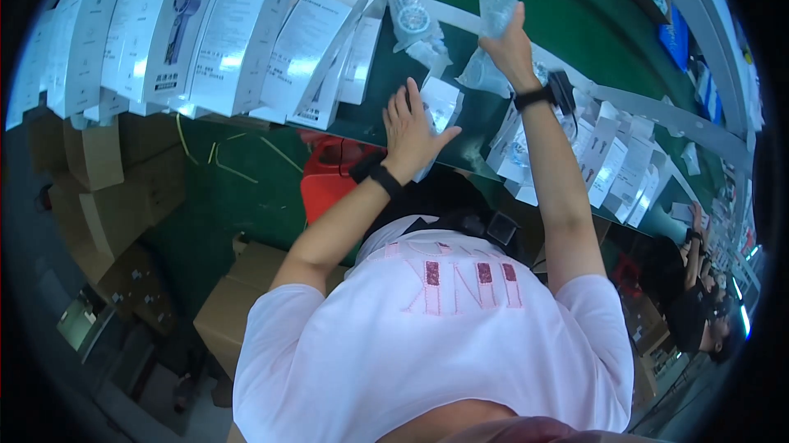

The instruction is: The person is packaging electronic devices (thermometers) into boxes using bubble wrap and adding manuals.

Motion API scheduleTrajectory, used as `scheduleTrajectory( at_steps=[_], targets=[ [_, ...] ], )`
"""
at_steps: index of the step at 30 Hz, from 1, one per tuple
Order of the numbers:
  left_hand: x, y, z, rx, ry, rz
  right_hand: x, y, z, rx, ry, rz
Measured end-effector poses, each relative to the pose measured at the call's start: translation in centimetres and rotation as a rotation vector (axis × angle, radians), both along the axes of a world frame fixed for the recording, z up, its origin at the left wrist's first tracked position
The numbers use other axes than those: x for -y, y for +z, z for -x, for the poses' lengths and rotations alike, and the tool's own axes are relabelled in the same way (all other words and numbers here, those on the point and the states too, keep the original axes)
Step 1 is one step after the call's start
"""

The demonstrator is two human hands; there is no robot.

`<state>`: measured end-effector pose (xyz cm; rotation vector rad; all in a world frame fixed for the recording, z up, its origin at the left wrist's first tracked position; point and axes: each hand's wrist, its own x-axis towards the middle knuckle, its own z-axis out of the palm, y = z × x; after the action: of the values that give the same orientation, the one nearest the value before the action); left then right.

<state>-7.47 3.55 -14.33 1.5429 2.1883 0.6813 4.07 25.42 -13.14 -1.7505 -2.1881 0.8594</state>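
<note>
Brown cardboard boxes [123, 188], stacked on the floor at far left, below the desk [376, 73] as I look down on it.

White cartons [230, 48], a leaning row along the desk's left part, a device pictured on one of them.

Red stool [320, 184], one, under the desk edge.

Left hand [407, 135], open, fingers spread, laid against the side of a small white box [444, 100], thumb across it; black band at the wrist.

Wrapped light-blue device [412, 20], one, in clear bubble plastic, lying on the desk beyond the left hand.

Right hand [511, 48], closed on a clear plastic package [496, 9] over the desk's far side; plastic shows above and below the grip, whether one piece I cannot tell. Black band at the wrist.

Further white cartons [612, 168], a row beside the right forearm.

Co-worker [686, 295], dark clothing, at far right.
</note>
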Motion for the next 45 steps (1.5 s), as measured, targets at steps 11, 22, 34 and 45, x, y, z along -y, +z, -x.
scheduleTrajectory(
  at_steps=[11,22,34,45],
  targets=[
    [-4.2,13.2,1.1,1.179,-0.412,-0.380,7.7,26.9,-5.0,-0.320,0.466,-0.747],
    [1.1,12.7,-3.1,2.291,-0.256,0.238,14.6,30.6,-6.3,-0.102,0.696,-0.686],
    [2.1,13.4,-4.1,1.107,-0.421,-0.085,14.7,18.6,-9.2,-0.968,-0.274,0.527],
    [-4.9,-1.6,0.3,0.314,0.119,0.417,4.1,12.2,-11.4,-1.073,-0.482,0.212]
  ],
)
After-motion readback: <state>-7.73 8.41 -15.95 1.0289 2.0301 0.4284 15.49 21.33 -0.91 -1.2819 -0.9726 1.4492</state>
